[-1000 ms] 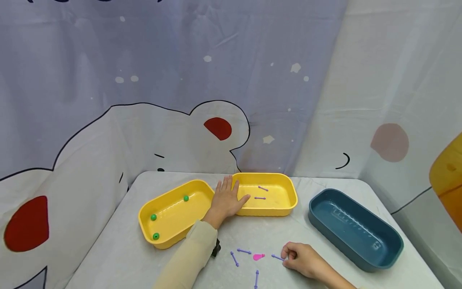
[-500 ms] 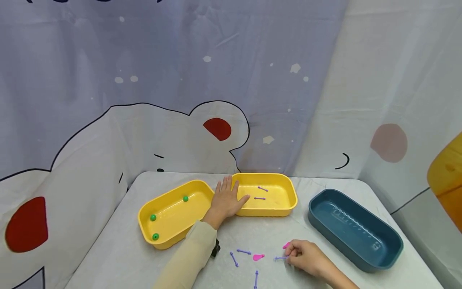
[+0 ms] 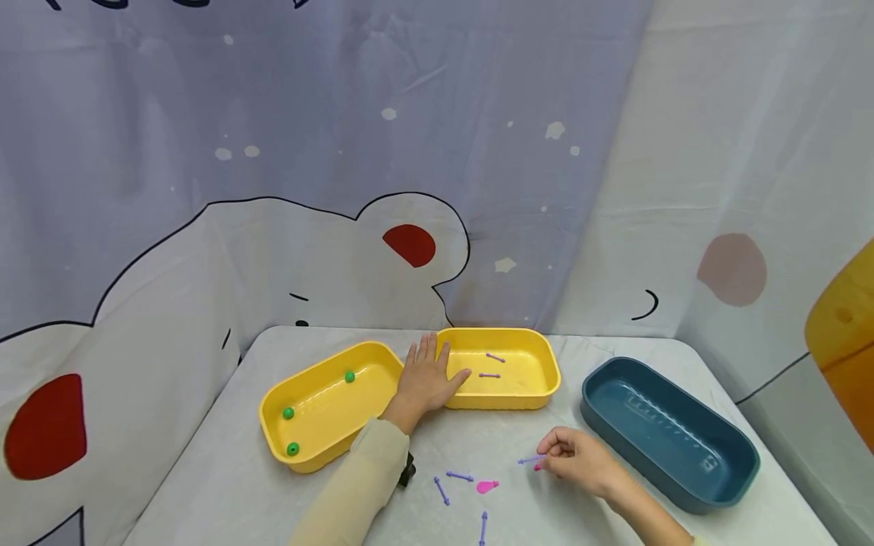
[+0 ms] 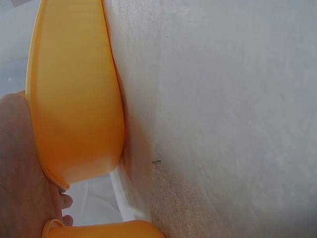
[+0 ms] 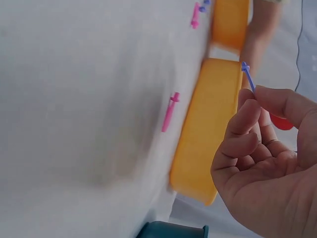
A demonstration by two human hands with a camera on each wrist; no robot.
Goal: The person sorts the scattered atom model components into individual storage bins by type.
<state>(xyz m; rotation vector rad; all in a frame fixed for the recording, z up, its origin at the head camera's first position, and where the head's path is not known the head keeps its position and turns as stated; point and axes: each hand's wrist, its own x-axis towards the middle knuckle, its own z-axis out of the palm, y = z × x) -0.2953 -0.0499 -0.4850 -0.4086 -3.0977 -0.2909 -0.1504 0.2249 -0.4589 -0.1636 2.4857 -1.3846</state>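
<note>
My right hand (image 3: 579, 459) is raised a little above the table, pinching a small purple stick with knobbed ends (image 5: 249, 78) between thumb and forefinger. Just below it lies a pink piece (image 5: 170, 113), partly covered by the hand in the head view. My left hand (image 3: 425, 381) rests with spread, straight fingers over the meeting rims of two yellow trays. Two purple sticks lie in the right yellow tray (image 3: 505, 402). The left yellow tray (image 3: 328, 456) contains three green beads (image 3: 289, 413). Another pink piece (image 3: 487, 487) lies on the table among loose purple sticks (image 3: 441, 491).
A dark blue tray (image 3: 638, 461) stands at the right, close to the right hand and forearm. Behind the table (image 3: 225, 485) hangs a printed curtain (image 3: 328, 273).
The right hand has lifted off the table with the purple stick and moved slightly away from the body. The left hand has stayed on the trays.
</note>
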